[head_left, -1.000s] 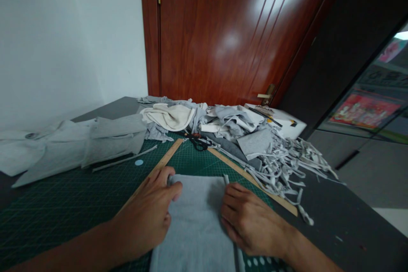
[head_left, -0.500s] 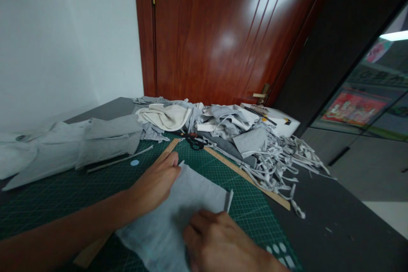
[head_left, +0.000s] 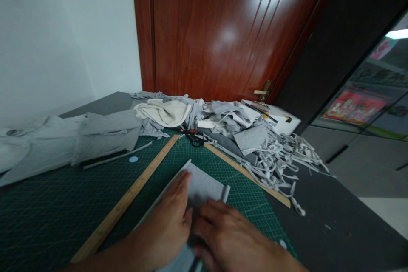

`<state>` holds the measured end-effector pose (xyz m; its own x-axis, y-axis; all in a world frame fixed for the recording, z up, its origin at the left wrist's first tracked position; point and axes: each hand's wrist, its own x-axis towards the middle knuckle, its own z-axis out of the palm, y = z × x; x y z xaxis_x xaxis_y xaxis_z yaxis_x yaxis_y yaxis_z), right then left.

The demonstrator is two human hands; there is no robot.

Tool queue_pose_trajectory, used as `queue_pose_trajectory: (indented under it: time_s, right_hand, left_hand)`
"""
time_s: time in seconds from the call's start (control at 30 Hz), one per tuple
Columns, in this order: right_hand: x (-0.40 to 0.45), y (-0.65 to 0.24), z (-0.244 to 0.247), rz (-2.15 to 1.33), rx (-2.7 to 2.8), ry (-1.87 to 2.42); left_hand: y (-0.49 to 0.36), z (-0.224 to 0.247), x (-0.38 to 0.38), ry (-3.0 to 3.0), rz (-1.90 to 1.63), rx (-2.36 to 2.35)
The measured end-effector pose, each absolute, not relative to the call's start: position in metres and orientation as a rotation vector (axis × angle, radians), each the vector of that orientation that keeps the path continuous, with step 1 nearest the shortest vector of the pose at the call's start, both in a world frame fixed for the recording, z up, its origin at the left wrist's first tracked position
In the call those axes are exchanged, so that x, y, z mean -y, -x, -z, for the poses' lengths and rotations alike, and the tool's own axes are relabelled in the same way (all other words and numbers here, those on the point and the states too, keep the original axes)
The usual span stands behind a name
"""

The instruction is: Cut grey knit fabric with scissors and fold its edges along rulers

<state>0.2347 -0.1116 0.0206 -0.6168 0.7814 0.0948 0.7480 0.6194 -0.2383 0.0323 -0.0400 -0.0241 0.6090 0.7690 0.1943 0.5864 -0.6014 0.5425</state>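
Note:
A piece of grey knit fabric (head_left: 207, 180) lies on the green cutting mat (head_left: 245, 204), its right edge curled into a narrow roll. My left hand (head_left: 170, 210) rests flat along the fabric's left side, its fingers stretched out and close together. Close beside it, my right hand (head_left: 223, 229) has its fingers bent down on the right part of the fabric, closed at its edge. The fingertips are partly hidden. Below the right hand shows a small dark strip that I cannot make out.
Wooden rulers (head_left: 127, 197) lie on the mat at left and right. Black scissors (head_left: 195, 138) sit at the far edge, before a heap of grey and white cloth (head_left: 223, 117). Cut fabric strips (head_left: 277, 165) pile up at right. Folded grey cloth (head_left: 105, 136) lies at left.
My left hand has let go of the fabric's far left corner, moved nearer and flattened on the cloth. The fabric looks narrower, and the left ruler is uncovered.

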Motion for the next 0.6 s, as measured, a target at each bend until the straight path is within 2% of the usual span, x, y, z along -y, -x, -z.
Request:
queue_pose_trajectory:
  time_s: [0.1,0.2,0.37,0.53,0.6]
  right_hand:
    - [0.116,-0.274,-0.047,-0.371,2.585,1.424]
    - [0.114,-0.300,-0.052,-0.389,2.542,1.466]
    - [0.112,-0.303,-0.041,-0.292,2.507,1.469]
    - [0.122,-0.276,-0.026,-0.300,2.512,1.437]
    - [0.126,-0.262,-0.013,-0.277,2.549,1.357]
  left_hand:
    - [-0.034,0.036,0.046,-2.415,-0.538,-1.122]
    - [-0.039,0.029,0.047,-2.483,-0.514,-1.087]
    - [-0.036,0.005,0.027,-2.593,-0.523,-0.959]
    - [-0.025,-0.020,-0.002,-2.585,-0.332,-0.782]
    - [-0.027,-0.024,-0.007,-2.565,-0.368,-0.807]
